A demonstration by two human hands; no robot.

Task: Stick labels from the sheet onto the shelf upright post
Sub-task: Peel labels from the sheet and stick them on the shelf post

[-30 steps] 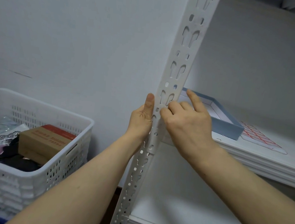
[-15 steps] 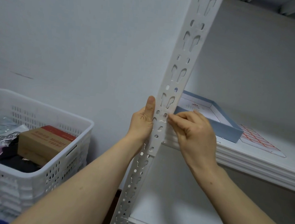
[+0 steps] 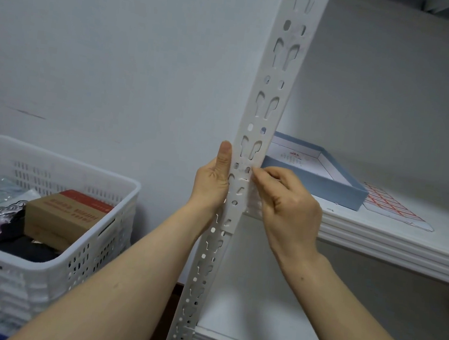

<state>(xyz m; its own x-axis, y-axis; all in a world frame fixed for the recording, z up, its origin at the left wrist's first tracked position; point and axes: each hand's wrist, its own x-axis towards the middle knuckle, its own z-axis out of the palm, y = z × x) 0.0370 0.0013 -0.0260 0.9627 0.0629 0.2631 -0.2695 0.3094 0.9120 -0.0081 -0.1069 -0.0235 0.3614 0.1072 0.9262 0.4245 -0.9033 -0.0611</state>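
The white slotted shelf post [image 3: 277, 72] runs slanting from the top right down to the bottom middle. My left hand [image 3: 212, 181] grips its left edge, thumb pointing up along the metal, fingers hidden behind it. My right hand [image 3: 288, 205] has its fingers curled, and thumb and fingertips pinch the post's right edge just above shelf level. Any label under those fingertips is too small to make out. The label sheet [image 3: 392, 205], a red grid on white, lies flat on the middle shelf [image 3: 394, 245] to the right.
A shallow blue box [image 3: 349, 195] sits on the middle shelf between the post and the sheet. A white plastic crate [image 3: 47, 270] with a cardboard box [image 3: 64, 213] and bags stands at the left. A lower shelf board [image 3: 255, 327] lies below my arms.
My right hand's forefinger was stretched out past the post; the fingers have since curled in and now pinch at the post's right edge. My left hand has kept its grip.
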